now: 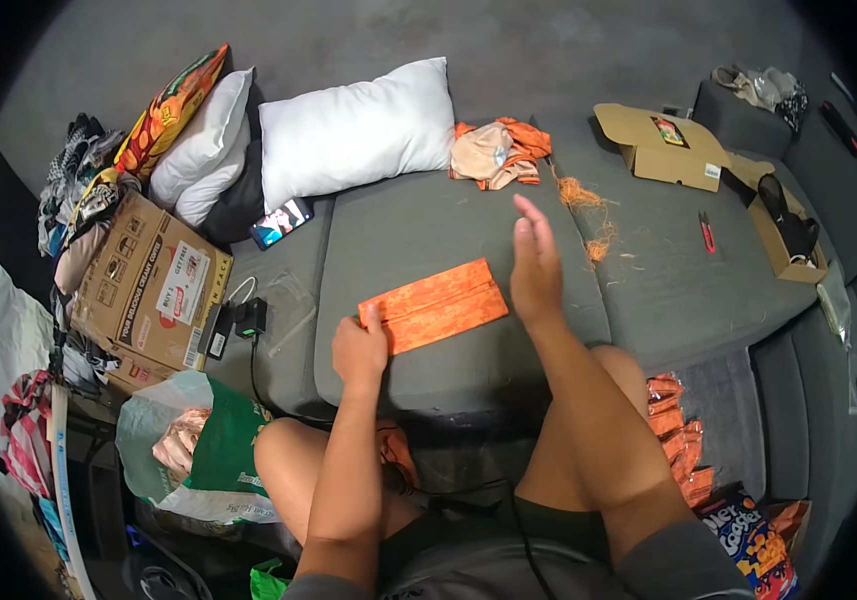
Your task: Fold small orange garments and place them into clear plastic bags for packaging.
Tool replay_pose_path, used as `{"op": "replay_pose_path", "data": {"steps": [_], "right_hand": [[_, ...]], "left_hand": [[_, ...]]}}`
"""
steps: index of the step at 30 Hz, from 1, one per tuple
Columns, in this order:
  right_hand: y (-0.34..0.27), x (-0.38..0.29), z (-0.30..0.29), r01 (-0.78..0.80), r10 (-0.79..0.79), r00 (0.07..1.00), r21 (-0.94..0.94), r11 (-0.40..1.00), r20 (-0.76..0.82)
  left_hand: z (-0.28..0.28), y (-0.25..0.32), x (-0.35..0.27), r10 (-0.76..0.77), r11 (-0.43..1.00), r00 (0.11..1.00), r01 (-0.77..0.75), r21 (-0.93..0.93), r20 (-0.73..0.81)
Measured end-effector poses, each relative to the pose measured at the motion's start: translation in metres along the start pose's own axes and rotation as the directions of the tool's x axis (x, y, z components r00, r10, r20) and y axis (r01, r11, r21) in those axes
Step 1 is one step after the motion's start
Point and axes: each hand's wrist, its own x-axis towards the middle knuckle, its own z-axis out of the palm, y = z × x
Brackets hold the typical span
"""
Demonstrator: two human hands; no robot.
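A flat, folded rectangle of orange patterned cloth [440,304] lies slantwise on the grey sofa cushion in front of me. My left hand [361,343] grips its left end, the thumb on top and the other fingers out of sight. A seam or fold line runs along the cloth's length. Just past the right end, my right hand [537,274] is held up with its fingers stretched out and nothing in it. It looks apart from the cloth.
Orange and beige fabric [500,154] lies by a white pillow [357,131]. Loose orange threads [582,195] trail rightward towards red-handled thread snips [707,231]. Cardboard boxes [657,154] sit at right. Leftward are a phone [282,223], a carton [151,281] and a plastic bag [226,442]. Packed orange pieces [680,439] lie low right.
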Motion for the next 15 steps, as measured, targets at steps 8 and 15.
{"op": "replay_pose_path", "data": {"steps": [8, 15], "right_hand": [[-0.007, 0.008, -0.023, -0.104, 0.118, 0.99, 0.168, 0.98, -0.076], [0.001, 0.022, -0.025, -0.07, 0.076, 0.997, 0.219, 0.973, -0.017]], "left_hand": [[0.007, 0.004, 0.009, -0.07, 0.991, 0.998, 0.07, 0.114, 0.002], [0.006, -0.062, 0.061, -0.109, 0.927, 0.973, 0.175, -0.333, 0.205]]}}
